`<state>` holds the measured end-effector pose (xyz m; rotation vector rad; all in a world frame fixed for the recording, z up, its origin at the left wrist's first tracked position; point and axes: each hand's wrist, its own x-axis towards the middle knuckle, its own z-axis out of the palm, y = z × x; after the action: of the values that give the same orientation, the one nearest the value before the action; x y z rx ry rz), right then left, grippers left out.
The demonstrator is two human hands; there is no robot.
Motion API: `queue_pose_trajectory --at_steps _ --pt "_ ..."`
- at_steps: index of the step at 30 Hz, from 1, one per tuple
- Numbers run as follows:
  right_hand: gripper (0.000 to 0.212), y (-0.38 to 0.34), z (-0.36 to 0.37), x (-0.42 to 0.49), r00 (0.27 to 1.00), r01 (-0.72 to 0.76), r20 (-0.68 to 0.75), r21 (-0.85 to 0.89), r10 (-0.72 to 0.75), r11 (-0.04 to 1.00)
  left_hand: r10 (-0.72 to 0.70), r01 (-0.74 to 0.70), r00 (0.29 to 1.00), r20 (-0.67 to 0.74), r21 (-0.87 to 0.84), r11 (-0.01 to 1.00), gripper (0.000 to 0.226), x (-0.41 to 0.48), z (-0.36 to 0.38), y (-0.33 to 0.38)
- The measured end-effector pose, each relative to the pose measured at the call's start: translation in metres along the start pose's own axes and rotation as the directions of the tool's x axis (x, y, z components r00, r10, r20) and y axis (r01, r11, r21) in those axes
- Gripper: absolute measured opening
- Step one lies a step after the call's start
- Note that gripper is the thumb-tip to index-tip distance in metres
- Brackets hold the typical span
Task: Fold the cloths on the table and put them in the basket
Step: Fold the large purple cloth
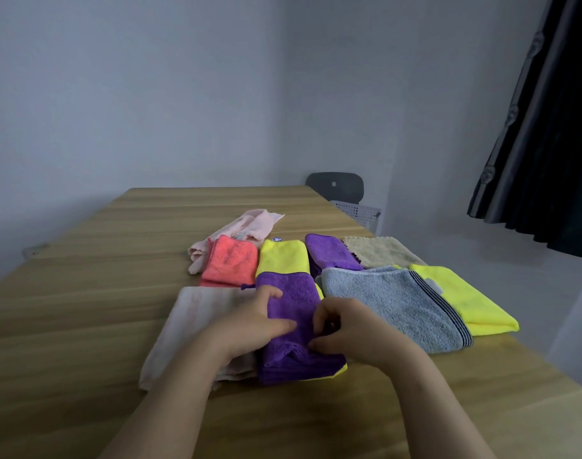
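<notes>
A purple cloth with a yellow underside [296, 303] lies in front of me on the wooden table [84, 293]. My left hand [253, 323] rests on its left part, fingers laid over the fabric. My right hand [345, 332] pinches a fold of the cloth near its lower right part. Around it lie a pale pink-white cloth [190, 326], a coral cloth [231, 260], a yellow cloth [283, 258], a second purple cloth [329, 251], a grey-blue towel [392, 303], a neon yellow cloth [465, 299], a beige cloth [379, 251] and a light pink cloth [246, 226]. A white perforated basket [359, 212] stands past the table's far right corner.
A dark chair back [336, 187] stands behind the basket. A dark curtain [547, 127] hangs at the right. The table's right edge runs close to the neon yellow cloth. Bare wood shows on the left and near side of the table.
</notes>
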<state>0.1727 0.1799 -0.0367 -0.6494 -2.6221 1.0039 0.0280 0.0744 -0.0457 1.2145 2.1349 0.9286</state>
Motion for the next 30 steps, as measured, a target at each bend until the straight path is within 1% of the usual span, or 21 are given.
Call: queue_pose_trajectory --at_steps 3,5,6,8,10,11,13,14,15,16,18,20,21,22,24,25,26,27,28,29,30 --pt "0.027 0.003 -0.004 -0.002 0.999 -0.026 0.031 0.042 0.024 0.999 -0.009 -0.007 0.997 0.077 0.203 0.979 0.086 0.001 0.004 -0.007" --pt "0.026 0.005 -0.005 -0.003 0.999 -0.042 0.038 0.084 0.039 0.996 -0.058 0.028 0.996 0.074 0.354 0.935 0.111 -0.002 0.000 -0.007" --pt "0.026 0.005 -0.005 -0.003 0.998 -0.056 0.035 0.113 0.052 0.992 -0.074 0.043 0.996 0.053 0.444 0.895 0.117 -0.004 -0.004 -0.005" --pt "0.024 0.007 -0.004 -0.001 0.996 -0.090 0.003 0.192 0.091 0.977 -0.031 0.030 0.999 -0.008 0.579 0.815 0.116 -0.007 -0.010 0.003" --pt "0.022 0.008 -0.002 0.002 0.989 -0.118 -0.057 0.245 0.136 0.962 0.055 -0.002 0.996 -0.074 0.580 0.814 0.123 -0.007 -0.008 0.008" --pt "0.021 0.008 -0.001 0.004 0.983 -0.132 -0.092 0.249 0.160 0.959 0.085 -0.019 0.992 -0.091 0.564 0.826 0.122 -0.005 -0.003 0.009" --pt "0.017 0.008 0.002 0.007 0.963 -0.156 -0.180 0.236 0.201 0.959 0.065 -0.035 0.997 -0.034 0.559 0.828 0.108 -0.002 0.012 0.004" --pt "0.012 0.007 0.005 0.009 0.948 -0.167 -0.231 0.224 0.218 0.960 0.028 -0.030 1.000 0.012 0.571 0.821 0.105 -0.001 0.018 0.000" --pt "0.008 0.007 0.007 0.010 0.932 -0.187 -0.271 0.208 0.240 0.960 0.001 -0.029 0.999 0.048 0.576 0.817 0.109 -0.001 0.023 -0.004" --pt "0.011 0.005 0.010 0.011 0.919 -0.216 -0.294 0.181 0.263 0.959 -0.012 -0.027 0.998 0.066 0.572 0.820 0.114 0.000 0.024 -0.008" --pt "0.034 0.003 0.017 0.013 0.907 -0.275 -0.294 0.125 0.300 0.953 -0.016 -0.035 0.996 0.088 0.552 0.833 0.121 -0.001 0.023 -0.010" --pt "0.049 -0.001 0.021 0.014 0.901 -0.330 -0.279 0.057 0.332 0.942 -0.007 -0.053 0.994 0.112 0.524 0.850 0.129 -0.003 0.019 -0.009" --pt "0.050 -0.002 0.022 0.014 0.900 -0.349 -0.270 0.021 0.342 0.937 -0.001 -0.064 0.992 0.125 0.520 0.852 0.132 -0.003 0.018 -0.009" --pt "0.045 -0.002 0.023 0.014 0.903 -0.354 -0.264 -0.011 0.339 0.935 0.004 -0.075 0.990 0.138 0.510 0.857 0.135 -0.003 0.016 -0.009" --pt "0.035 -0.002 0.024 0.014 0.911 -0.335 -0.263 -0.027 0.316 0.942 0.020 -0.103 0.983 0.185 0.451 0.887 0.139 -0.005 0.011 -0.008" --pt "0.033 -0.002 0.023 0.014 0.916 -0.308 -0.271 -0.003 0.295 0.952 0.044 -0.122 0.978 0.205 0.386 0.914 0.143 -0.006 0.007 -0.008" --pt "0.030 -0.003 0.022 0.013 0.920 -0.263 -0.288 0.050 0.266 0.964 0.079 -0.134 0.975 0.207 0.265 0.955 0.147 -0.008 0.003 -0.007" --pt "0.027 -0.006 0.020 0.012 0.921 -0.204 -0.306 0.149 0.242 0.967 0.112 -0.129 0.978 0.174 0.086 0.988 0.147 -0.011 -0.002 -0.004" --pt "0.021 -0.010 0.017 0.010 0.920 -0.129 -0.319 0.304 0.228 0.944 0.131 -0.119 0.986 0.104 -0.115 0.986 0.137 -0.013 -0.005 -0.001" --pt "0.014 -0.014 0.014 0.008 0.921 -0.054 -0.310 0.495 0.235 0.867 0.142 -0.131 0.990 0.018 -0.293 0.947 0.116 -0.015 -0.007 0.004" --pt "0.009 -0.019 0.012 0.006 0.931 -0.008 -0.264 0.677 0.253 0.736 0.142 -0.157 0.988 -0.069 -0.420 0.894 0.089 -0.016 -0.009 0.008"
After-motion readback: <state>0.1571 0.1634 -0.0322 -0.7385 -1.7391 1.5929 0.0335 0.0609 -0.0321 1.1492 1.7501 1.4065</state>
